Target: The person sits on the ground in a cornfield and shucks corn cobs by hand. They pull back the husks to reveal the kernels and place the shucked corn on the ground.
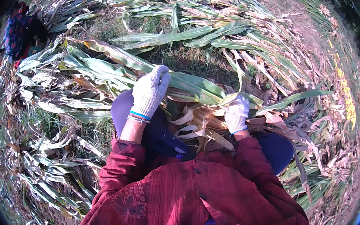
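Note:
Cut corn stalks with long green and dry leaves (193, 87) lie across in front of my knees. My left hand (151, 88), in a white knitted glove with a blue cuff edge, is closed around the upper side of a stalk with broad leaves. Farther right, my right hand (236, 112), gloved the same way, is at the leaves near the lower end; its fingers are partly hidden by a leaf, and its grip cannot be made out. Dry tan corn husks (206, 122) lie between my hands, close to my lap.
More cut corn stalks (167, 0) are spread in an arc ahead, with others (53, 170) at the left. A person in patterned clothing (19, 35) is at the far upper left. A row of yellow corn cobs (345, 90) lies at the far right.

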Demonstrator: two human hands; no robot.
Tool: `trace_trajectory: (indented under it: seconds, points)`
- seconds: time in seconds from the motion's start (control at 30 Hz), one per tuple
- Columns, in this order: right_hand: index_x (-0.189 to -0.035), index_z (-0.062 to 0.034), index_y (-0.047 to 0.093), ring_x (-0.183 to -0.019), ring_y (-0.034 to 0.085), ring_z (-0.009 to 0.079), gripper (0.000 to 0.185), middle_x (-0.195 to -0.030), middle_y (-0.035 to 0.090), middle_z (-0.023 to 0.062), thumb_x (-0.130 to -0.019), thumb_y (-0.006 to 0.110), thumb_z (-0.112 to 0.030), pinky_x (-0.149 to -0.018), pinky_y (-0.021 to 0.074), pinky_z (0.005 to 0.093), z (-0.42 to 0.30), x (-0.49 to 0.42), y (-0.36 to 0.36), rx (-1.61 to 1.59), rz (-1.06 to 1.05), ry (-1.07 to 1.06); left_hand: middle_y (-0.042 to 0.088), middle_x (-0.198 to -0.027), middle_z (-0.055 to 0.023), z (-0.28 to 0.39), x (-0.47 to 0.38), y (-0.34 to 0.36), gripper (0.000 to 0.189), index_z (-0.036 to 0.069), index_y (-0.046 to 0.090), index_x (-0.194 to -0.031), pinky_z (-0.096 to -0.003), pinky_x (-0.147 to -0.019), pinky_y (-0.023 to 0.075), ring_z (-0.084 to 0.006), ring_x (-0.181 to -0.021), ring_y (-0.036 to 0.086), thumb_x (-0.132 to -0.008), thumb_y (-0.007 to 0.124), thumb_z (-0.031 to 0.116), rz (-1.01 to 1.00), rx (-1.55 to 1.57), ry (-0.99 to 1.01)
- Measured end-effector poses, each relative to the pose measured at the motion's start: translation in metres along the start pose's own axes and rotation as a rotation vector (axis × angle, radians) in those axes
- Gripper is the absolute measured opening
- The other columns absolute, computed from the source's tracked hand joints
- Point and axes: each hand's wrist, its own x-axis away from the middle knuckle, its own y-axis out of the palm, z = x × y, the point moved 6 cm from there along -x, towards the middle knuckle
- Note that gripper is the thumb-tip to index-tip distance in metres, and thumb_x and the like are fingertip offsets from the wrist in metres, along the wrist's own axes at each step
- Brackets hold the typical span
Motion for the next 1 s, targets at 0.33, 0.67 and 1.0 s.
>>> trace_trajectory:
  seconds: [0.33,0.67,1.0]
  points:
    - [-0.095,-0.0095,0.066,-0.091,0.060,0.0338,0.030,-0.096,0.062,0.0134,-0.070,0.071,-0.026,-0.083,0.0451,0.0456,0.011,-0.030,-0.033,-0.124,0.110,-0.019,0.057,-0.110,-0.0149,0.000,0.012,-0.028,0.035,0.009,0.059,-0.109,-0.0428,-0.083,0.0491,-0.0337,-0.099,0.059,-0.078,0.069,0.023,0.241,-0.093,0.106]
    - [-0.097,-0.0127,0.064,-0.092,0.061,0.0303,0.020,-0.092,0.063,0.0091,-0.080,0.056,-0.015,-0.077,0.0469,0.0431,-0.005,-0.005,-0.043,-0.059,0.297,-0.118,0.071,-0.088,-0.0121,-0.025,0.003,-0.001,0.034,0.013,0.074,-0.092,-0.0421,-0.070,0.0509,-0.0286,-0.082,0.069,-0.083,0.056,0.042,-0.359,-0.655,0.101]
    - [-0.080,-0.0112,0.057,-0.079,0.056,0.0302,0.024,-0.079,0.054,0.0075,-0.068,0.067,-0.029,-0.070,0.0434,0.0433,-0.011,-0.003,-0.058,-0.149,0.290,-0.051,0.065,-0.115,-0.0132,-0.033,-0.019,0.046,0.029,0.012,0.067,-0.112,-0.0388,-0.097,0.0460,-0.0297,-0.110,0.060,-0.089,0.052,0.020,-0.614,-0.524,0.498]
